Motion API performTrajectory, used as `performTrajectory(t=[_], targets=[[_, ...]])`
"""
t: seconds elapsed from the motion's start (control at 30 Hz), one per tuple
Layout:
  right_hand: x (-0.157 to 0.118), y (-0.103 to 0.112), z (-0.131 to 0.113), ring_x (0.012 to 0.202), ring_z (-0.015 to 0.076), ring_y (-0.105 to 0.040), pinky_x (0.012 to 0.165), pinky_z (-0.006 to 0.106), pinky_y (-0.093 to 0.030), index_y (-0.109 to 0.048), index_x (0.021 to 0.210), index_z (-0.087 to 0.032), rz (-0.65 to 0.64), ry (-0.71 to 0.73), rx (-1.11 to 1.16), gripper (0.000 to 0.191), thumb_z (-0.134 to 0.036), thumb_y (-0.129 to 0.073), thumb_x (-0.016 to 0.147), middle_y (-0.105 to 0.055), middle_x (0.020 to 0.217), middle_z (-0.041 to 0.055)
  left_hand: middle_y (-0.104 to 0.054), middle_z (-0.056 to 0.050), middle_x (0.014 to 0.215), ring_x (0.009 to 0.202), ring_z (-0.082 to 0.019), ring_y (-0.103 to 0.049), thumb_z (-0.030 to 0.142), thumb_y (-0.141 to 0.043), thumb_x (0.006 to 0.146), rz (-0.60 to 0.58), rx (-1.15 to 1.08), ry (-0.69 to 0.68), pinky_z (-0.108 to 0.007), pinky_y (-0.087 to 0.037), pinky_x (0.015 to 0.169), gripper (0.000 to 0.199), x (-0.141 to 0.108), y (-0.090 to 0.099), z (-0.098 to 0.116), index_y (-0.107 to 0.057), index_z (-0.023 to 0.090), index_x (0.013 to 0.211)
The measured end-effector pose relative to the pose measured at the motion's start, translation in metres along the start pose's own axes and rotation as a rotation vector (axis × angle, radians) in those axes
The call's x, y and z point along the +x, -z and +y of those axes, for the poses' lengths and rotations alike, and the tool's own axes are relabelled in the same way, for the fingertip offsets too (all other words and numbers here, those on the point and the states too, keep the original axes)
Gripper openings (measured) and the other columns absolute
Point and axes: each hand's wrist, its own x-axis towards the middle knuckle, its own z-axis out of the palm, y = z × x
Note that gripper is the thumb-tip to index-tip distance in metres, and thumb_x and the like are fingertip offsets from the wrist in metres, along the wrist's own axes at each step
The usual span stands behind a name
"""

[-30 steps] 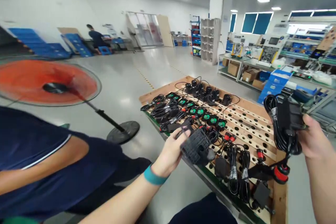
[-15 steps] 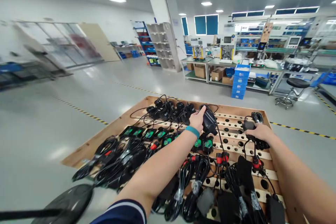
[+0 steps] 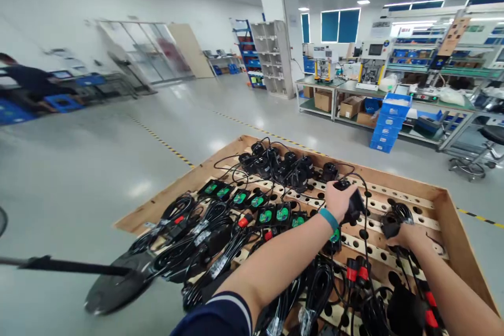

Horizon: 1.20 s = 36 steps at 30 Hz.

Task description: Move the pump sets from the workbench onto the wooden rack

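Observation:
My left hand, with a teal wristband, is closed on a black device from which a cable hangs. My right hand, farther right, grips a dark block beside a coiled black cable. Both hands are over a wooden crate with slats full of round holes. Black round units are grouped at its far side. Black boxes with green faces form rows in the middle. Bundled black cables and red connectors lie nearer.
A dark round base with a pole stands at the crate's near left. Beyond the crate are stacked blue bins, workbenches with machines and a stool. A person sits at the far left.
The view has turned left, so the crate appears farther right and a person shows at the left. My left hand's device has tilted; both hands still hold their items.

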Motion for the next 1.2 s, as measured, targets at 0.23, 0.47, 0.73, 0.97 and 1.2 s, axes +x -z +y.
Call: performTrajectory(t=[0.23, 0.47, 0.73, 0.97, 1.2], targets=[[-0.077, 0.027, -0.045, 0.1, 0.031, -0.066, 0.093, 0.048, -0.052, -0.065, 0.108, -0.016, 0.494, 0.485, 0.386, 0.036, -0.04, -0.046, 0.088, -0.068, 0.107, 0.0161, -0.07, -0.013, 0.109, 0.103, -0.026, -0.068, 0.044, -0.09, 0.061, 0.008, 0.29, -0.034, -0.037, -0.05, 0.094, 0.063, 0.007, -0.008, 0.004, -0.057, 0.019, 0.108], [-0.098, 0.013, -0.131, 0.118, 0.0367, -0.056, 0.097, 0.051, -0.051, -0.039, 0.144, -0.007, 0.283, 0.66, 0.513, 0.074, -0.044, -0.055, 0.081, -0.056, 0.129, 0.0229, -0.069, -0.015, 0.11, 0.106, -0.031, -0.067, 0.041, -0.085, 0.065, -0.084, 0.406, -0.137, -0.042, -0.05, 0.096, 0.063, -0.002, -0.002, 0.019, -0.054, 0.018, 0.115], [-0.061, -0.015, -0.13, 0.131, 0.0451, -0.038, 0.101, 0.063, -0.043, -0.033, 0.146, -0.004, 0.623, 0.589, 0.476, 0.068, -0.046, -0.041, 0.092, -0.042, 0.134, 0.0308, -0.061, -0.017, 0.119, 0.109, -0.034, -0.063, 0.044, -0.071, 0.078, -0.184, 0.458, -0.16, -0.047, -0.05, 0.099, 0.042, -0.017, -0.012, 0.012, -0.06, 0.018, 0.109], [-0.042, -0.024, -0.106, 0.117, 0.0395, -0.053, 0.104, 0.059, -0.042, -0.043, 0.131, -0.017, 0.472, 0.355, 0.893, 0.059, -0.055, -0.045, 0.086, -0.053, 0.127, 0.0192, -0.058, -0.019, 0.122, 0.115, -0.036, -0.059, 0.046, -0.063, 0.084, -0.376, 0.513, -0.356, -0.048, -0.049, 0.103, 0.047, -0.047, -0.001, 0.01, -0.058, 0.016, 0.121], [-0.078, -0.008, -0.101, 0.11, 0.0387, -0.06, 0.104, 0.057, -0.044, -0.05, 0.125, -0.021, 0.487, 0.167, 0.967, 0.088, -0.066, -0.082, 0.056, -0.063, 0.116, 0.015, -0.068, -0.015, 0.107, 0.105, -0.027, -0.064, 0.025, -0.055, 0.089, -0.558, 0.803, -0.667, -0.036, -0.051, 0.098, 0.021, 0.055, 0.039, 0.016, -0.068, 0.018, 0.103]])
